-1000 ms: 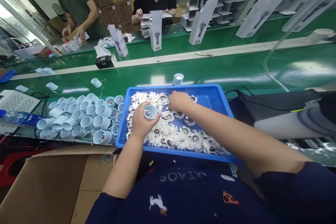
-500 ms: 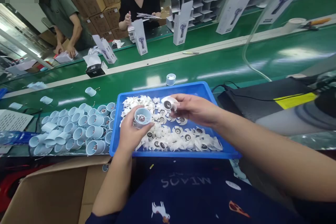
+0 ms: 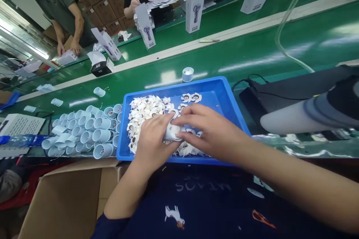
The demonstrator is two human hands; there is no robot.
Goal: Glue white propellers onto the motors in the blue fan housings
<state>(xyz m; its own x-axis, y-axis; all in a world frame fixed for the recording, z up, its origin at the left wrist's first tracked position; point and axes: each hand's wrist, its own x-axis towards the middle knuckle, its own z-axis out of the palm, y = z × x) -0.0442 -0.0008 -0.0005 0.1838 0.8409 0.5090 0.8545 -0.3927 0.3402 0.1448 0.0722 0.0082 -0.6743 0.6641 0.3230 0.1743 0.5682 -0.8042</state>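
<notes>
Pale blue plastic cup [image 3: 172, 132], mostly hidden, clasped between both hands at lower centre, right over the white fan impellers [image 3: 144, 108] heaped in the blue tray [image 3: 174, 89]! Left hand [image 3: 155, 140] closes on it from one side, right hand [image 3: 210, 130] from the other, fingers wrapped tight. Looks like an impeller being seated in the cup; that calls for a firm, even press, then a place among the finished-looking cups [image 3: 89, 130] at left.
</notes>
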